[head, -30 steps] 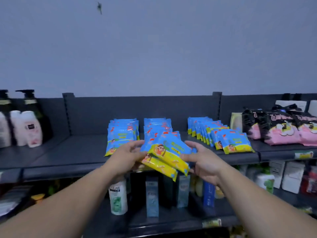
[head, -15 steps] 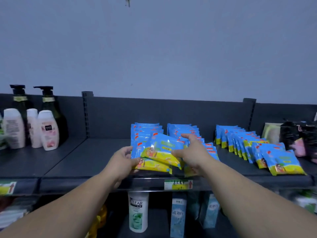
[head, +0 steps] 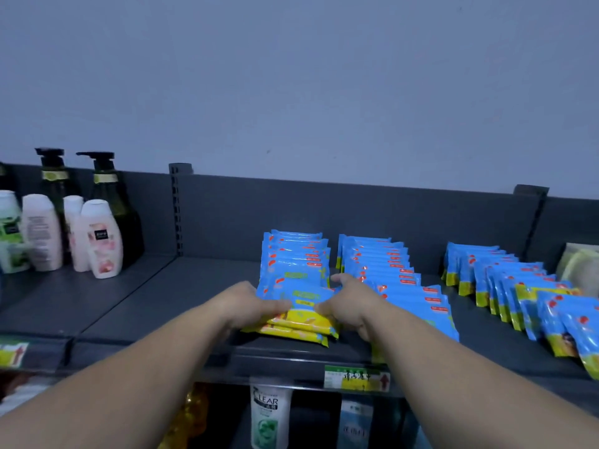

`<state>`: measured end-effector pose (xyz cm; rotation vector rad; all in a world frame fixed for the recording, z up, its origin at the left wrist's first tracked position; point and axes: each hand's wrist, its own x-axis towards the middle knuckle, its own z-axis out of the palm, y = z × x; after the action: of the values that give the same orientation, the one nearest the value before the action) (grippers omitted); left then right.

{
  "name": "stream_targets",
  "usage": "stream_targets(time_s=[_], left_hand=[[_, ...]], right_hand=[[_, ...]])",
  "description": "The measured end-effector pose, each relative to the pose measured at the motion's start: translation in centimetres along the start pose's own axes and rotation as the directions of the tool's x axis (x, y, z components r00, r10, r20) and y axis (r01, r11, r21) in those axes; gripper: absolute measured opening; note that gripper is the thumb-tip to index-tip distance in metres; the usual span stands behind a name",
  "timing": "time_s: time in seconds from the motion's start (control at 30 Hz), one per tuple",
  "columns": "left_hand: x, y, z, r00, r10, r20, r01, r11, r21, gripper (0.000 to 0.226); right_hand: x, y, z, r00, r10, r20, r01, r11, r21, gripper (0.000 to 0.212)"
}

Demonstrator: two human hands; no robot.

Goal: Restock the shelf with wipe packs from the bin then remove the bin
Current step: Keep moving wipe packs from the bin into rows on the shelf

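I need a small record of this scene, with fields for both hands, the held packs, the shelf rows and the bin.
left hand: grips left end of a stack of blue-and-yellow plastic wipe packs
right hand: grips its right end
stack place: front of the left row, dark grey metal shelf
other rows: middle row, right row
far left: white-and-pink bottles
bin: not in view

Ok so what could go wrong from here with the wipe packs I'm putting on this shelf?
1. The stack of packs gripped by your left hand and right hand lies close to the shelf's front edge; released there, the packs may slide off.
2. Your right hand is right beside the middle row, which lies fanned forward; pulling back carelessly could drag it out of line.
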<state>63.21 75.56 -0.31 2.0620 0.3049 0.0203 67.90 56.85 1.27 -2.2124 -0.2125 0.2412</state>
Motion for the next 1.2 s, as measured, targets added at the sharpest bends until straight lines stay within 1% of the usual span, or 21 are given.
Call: stream_targets(time_s=[0.07, 0.13, 0.17, 0.2, 0.27, 0.3, 0.4, 0.53, 0.6, 0.67, 0.8, 0.83, 0.9, 0.93, 1.0, 1.1, 1.2], left_hand=[[0.3, 0.0, 0.5, 1.0, 0.011, 0.018, -0.01, 0.997, -0.07, 0.025], [0.0, -0.1, 0.7, 0.999, 0.033, 0.0, -0.033, 0.995, -0.096, 0.023], [0.0, -0.2, 0.7, 0.998, 0.047, -0.033, -0.049, 0.996, -0.074, 0.026], [0.0, -0.4, 0.7, 0.995, 0.069, -0.074, -0.072, 0.997, -0.034, 0.036], [0.1, -0.7, 0.6, 0.982, 0.109, -0.157, -0.106, 0.994, 0.029, 0.059], [0.3, -0.7, 0.6, 0.975, 0.125, -0.186, -0.118, 0.992, 0.047, 0.065], [1.2, -0.6, 1.4, 0.956, 0.169, -0.24, -0.154, 0.985, 0.082, 0.067], [2.2, -0.3, 2.8, 0.931, 0.198, -0.306, -0.186, 0.98, 0.069, 0.065], [2.6, -0.5, 3.0, 0.931, 0.195, -0.31, -0.184, 0.981, 0.065, 0.067], [2.5, -0.6, 2.8, 0.938, 0.201, -0.283, -0.188, 0.979, 0.073, 0.071], [2.4, -1.1, 2.2, 0.943, 0.22, -0.25, -0.193, 0.973, 0.126, 0.076], [2.2, -1.0, 2.2, 0.941, 0.225, -0.253, -0.195, 0.971, 0.139, 0.082], [1.8, -0.5, 2.3, 0.938, 0.22, -0.268, -0.182, 0.97, 0.159, 0.11], [1.7, -0.4, 2.4, 0.934, 0.23, -0.272, -0.188, 0.967, 0.173, 0.12], [1.3, -0.2, 2.5, 0.926, 0.27, -0.263, -0.217, 0.952, 0.216, 0.121], [1.1, -0.4, 2.6, 0.932, 0.306, -0.196, -0.228, 0.913, 0.34, 0.118], [1.0, -0.5, 2.7, 0.936, 0.321, -0.146, -0.245, 0.889, 0.386, 0.117]], right_hand=[[0.2, 0.3, 0.0, 0.999, 0.006, 0.038, -0.01, 0.994, 0.108, 0.068], [0.3, 0.8, 0.2, 0.999, -0.009, 0.052, -0.002, 0.979, 0.203, 0.07], [0.4, 1.1, 0.4, 0.999, -0.029, 0.032, 0.021, 0.974, 0.225, 0.073], [0.5, 1.4, 0.7, 0.998, -0.055, -0.007, 0.055, 0.971, 0.231, 0.076], [0.7, 1.6, 1.1, 0.988, -0.128, -0.09, 0.144, 0.967, 0.208, 0.077], [0.7, 1.5, 1.2, 0.98, -0.16, -0.12, 0.181, 0.966, 0.186, 0.076], [1.5, 1.3, 1.4, 0.953, -0.224, -0.203, 0.252, 0.959, 0.125, 0.079], [2.4, 1.2, 1.8, 0.941, -0.249, -0.231, 0.253, 0.967, -0.012, 0.076], [2.5, 1.3, 2.0, 0.939, -0.255, -0.232, 0.242, 0.967, -0.085, 0.075], [2.5, 1.5, 2.1, 0.949, -0.243, -0.201, 0.215, 0.965, -0.151, 0.076], [2.5, 1.5, 2.0, 0.963, -0.209, -0.171, 0.173, 0.964, -0.204, 0.085], [2.4, 1.4, 2.0, 0.966, -0.198, -0.166, 0.163, 0.965, -0.205, 0.088], [2.3, 1.2, 1.8, 0.969, -0.189, -0.16, 0.156, 0.968, -0.197, 0.096], [2.3, 1.2, 1.8, 0.969, -0.191, -0.16, 0.16, 0.969, -0.191, 0.098], [1.9, 1.2, 1.6, 0.966, -0.202, -0.16, 0.171, 0.967, -0.19, 0.098], [1.3, 1.3, 1.6, 0.964, -0.211, -0.16, 0.174, 0.961, -0.215, 0.088], [0.9, 1.1, 1.4, 0.973, -0.186, -0.135, 0.151, 0.96, -0.238, 0.083]])
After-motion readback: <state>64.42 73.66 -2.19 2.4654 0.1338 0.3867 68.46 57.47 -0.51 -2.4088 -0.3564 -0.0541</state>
